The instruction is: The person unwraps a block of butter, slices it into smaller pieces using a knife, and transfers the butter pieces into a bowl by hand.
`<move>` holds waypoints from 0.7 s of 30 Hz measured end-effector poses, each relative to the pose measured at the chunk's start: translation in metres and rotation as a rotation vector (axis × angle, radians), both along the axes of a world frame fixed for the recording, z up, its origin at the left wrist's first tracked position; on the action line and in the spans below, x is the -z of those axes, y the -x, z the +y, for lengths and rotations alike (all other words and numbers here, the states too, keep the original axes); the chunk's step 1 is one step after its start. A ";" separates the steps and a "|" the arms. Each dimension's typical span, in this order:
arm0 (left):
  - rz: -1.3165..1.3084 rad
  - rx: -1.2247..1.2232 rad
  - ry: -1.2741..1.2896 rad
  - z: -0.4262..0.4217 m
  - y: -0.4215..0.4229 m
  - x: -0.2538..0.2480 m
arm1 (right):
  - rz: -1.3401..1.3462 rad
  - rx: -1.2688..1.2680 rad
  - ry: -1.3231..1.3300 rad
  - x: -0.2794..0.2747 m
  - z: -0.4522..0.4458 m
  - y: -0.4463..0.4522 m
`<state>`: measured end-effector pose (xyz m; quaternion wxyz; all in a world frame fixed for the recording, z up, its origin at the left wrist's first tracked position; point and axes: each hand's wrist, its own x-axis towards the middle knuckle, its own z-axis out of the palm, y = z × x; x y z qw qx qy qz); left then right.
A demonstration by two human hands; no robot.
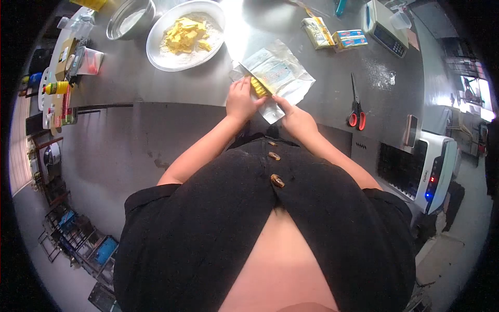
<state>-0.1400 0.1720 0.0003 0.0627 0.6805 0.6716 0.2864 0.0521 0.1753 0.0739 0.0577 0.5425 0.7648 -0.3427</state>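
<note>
Sliced yellow butter (258,87) lies on an opened silver wrapper (291,78) near the table's front edge. My left hand (242,99) is closed against the left side of the butter, steadying it. In my right hand (297,119) is a knife (251,73), its blade slanting up and left across the butter. The knife's handle is mostly hidden by my fingers. Up and to the left, a white bowl (221,31) holds flour with thin yellow pieces (184,35) on top.
A metal bowl (112,32) with white powder stands at the back left. Toward the right are butter packs (318,33), (349,40), red-handled scissors (357,117), a scale (384,31) and a phone (410,131). A plastic tub (91,61) stands at the far left.
</note>
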 end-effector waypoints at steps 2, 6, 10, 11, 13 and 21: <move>-0.001 0.001 0.024 -0.001 0.001 -0.001 | -0.024 -0.025 0.008 -0.004 -0.001 -0.013; -0.007 0.001 0.078 -0.002 0.003 -0.003 | 0.014 0.012 0.003 -0.025 0.000 -0.018; -0.021 0.031 0.098 -0.004 0.009 -0.002 | 0.021 0.014 0.073 -0.051 -0.001 -0.008; -0.025 0.037 0.097 -0.004 0.009 -0.001 | 0.026 -0.004 0.088 -0.053 -0.001 -0.008; -0.030 0.042 0.098 -0.003 0.010 -0.002 | 0.039 -0.011 0.073 -0.051 -0.002 -0.008; -0.039 0.047 0.079 -0.003 0.011 -0.001 | 0.054 -0.003 0.093 -0.053 -0.001 -0.006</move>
